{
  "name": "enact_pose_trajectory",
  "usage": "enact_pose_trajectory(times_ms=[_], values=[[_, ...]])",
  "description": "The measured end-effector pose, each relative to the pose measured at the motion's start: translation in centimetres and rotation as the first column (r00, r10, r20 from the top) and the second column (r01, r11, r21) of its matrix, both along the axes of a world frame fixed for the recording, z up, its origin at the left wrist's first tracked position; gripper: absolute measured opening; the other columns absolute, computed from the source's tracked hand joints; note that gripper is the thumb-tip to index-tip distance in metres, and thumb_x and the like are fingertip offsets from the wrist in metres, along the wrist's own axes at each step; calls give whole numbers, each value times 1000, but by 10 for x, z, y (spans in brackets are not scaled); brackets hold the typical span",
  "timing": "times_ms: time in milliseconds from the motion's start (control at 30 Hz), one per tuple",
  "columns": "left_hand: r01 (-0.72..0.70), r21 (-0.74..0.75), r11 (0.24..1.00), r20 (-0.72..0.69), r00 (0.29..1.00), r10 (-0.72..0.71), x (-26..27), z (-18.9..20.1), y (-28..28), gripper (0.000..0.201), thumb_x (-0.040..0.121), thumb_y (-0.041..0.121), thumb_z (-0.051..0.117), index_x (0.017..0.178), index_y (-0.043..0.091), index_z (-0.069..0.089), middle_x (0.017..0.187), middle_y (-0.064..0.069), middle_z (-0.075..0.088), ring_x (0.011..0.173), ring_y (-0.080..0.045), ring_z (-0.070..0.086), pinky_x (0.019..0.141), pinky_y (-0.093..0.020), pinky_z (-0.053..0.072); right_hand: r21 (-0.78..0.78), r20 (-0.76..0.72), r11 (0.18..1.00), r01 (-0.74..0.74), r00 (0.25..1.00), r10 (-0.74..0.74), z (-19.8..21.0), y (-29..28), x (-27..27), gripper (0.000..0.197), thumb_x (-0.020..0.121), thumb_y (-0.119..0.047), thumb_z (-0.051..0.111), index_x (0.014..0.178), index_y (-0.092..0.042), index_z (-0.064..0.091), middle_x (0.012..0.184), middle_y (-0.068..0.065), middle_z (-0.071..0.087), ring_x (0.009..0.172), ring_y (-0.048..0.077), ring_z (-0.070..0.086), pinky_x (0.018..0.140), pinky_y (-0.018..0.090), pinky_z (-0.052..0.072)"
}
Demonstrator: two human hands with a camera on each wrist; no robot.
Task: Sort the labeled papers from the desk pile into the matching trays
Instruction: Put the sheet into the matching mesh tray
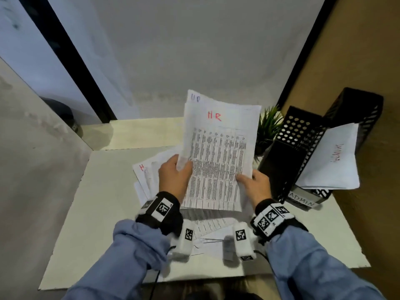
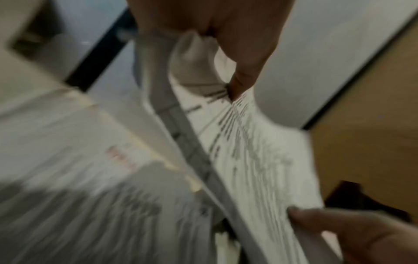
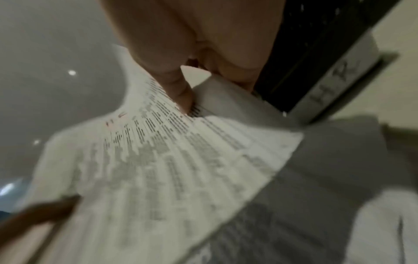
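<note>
White HR papers [image 1: 218, 156], both hands [image 1: 175, 178] pinching

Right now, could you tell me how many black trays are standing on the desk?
2, both at the right: the near tray, beside the plant, and the far tray, holding an ADMIN sheet. More may sit outside the view.

Both wrist views motion-blurred. Table print on held sheet [image 1: 218, 163] illegible. Second sheet [image 1: 195, 97] mostly hidden behind it. Desk pile [image 1: 147, 176] partly covered by hands and sheets.
</note>
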State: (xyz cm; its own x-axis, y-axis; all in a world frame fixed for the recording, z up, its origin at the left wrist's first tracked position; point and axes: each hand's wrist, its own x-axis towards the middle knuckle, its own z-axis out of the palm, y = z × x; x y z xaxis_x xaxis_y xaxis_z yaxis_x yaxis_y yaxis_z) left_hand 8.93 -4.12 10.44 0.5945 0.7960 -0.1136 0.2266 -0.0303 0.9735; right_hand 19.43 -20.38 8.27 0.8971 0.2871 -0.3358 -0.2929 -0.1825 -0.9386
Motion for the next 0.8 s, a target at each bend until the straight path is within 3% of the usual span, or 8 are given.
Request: enact_pose_trajectory(times_ms=[100, 167, 267, 367, 500, 633, 733, 800], values=[[141, 125, 982, -3, 990, -142, 32, 39, -12, 16, 79, 15, 59, 72, 1, 59, 59, -6, 49, 54, -14, 40, 52, -27, 34, -166, 159, 986, 32, 987, -5, -12, -30, 20, 11, 83, -2, 62, 85, -12, 67, 81, 7, 68, 76, 21, 63, 71, 28, 51], [217, 227, 949, -24, 976, -217, 55, 64, -22, 14, 80, 8, 57, 68, 2, 60, 57, -8, 49, 51, -15, 40, 48, -24, 34, -403, 286, 915, 19, 953, 105, -19, -51, 26, 12, 85, -7, 62, 93, -8, 70, 90, 9, 69, 84, 24, 63, 77, 27, 47], [311, 374, 874, -67, 949, -309, 87, 84, -39, 12, 79, 8, 57, 76, 4, 68, 64, -13, 64, 55, -23, 54, 51, -27, 44, -764, 279, 638, -98, 841, 464, -31, -72, 23, 17, 88, -8, 55, 99, -2, 66, 97, 16, 65, 88, 33, 63, 71, 32, 45], [393, 458, 797, -161, 919, -361, 118, 84, -57, 17, 81, 9, 56, 90, 7, 71, 72, -8, 65, 63, -23, 57, 58, -26, 45, -894, 207, 432, -122, 742, 638, -42, -81, 17, 13, 85, -7, 56, 92, -4, 67, 92, 16, 64, 84, 34, 64, 72, 38, 49], [467, 510, 722, -275, 884, -377, 153, 67, -83, 24, 86, 10, 52, 104, 9, 69, 86, -11, 69, 77, -25, 61, 69, -29, 48, -902, 185, 407, -144, 722, 667, -52, -84, 18, 28, 65, 11, 63, 83, -9, 72, 72, 13, 63, 65, 32, 64, 57, 34, 50], [559, 452, 695, -368, 827, -426, 180, 44, -104, 19, 87, 9, 49, 94, 3, 66, 86, -16, 67, 83, -33, 62, 76, -39, 52, -872, 240, 469, -138, 715, 657, -55, -88, 15, 48, 60, 18, 60, 99, -8, 71, 80, 13, 65, 72, 32, 64, 63, 33, 52], [573, 406, 712, -430, 807, -404, 195, 32, -114, 17, 87, 7, 48, 92, 2, 63, 89, -19, 65, 89, -36, 60, 75, -39, 49, -879, 280, 468, -91, 696, 661, -50, -88, 15, 40, 45, 16, 73, 77, -8, 72, 67, 8, 64, 58, 29, 64, 53, 28, 51], [602, 352, 717, -515, 764, -389, 200, 23, -118, 17, 89, 9, 51, 102, 3, 60, 101, -19, 64, 97, -37, 60, 80, -40, 48, -878, 295, 472, -79, 687, 664, -50, -89, 15, 38, 35, 13, 79, 65, -9, 68, 61, 5, 62, 51, 26, 62, 47, 24, 49]])
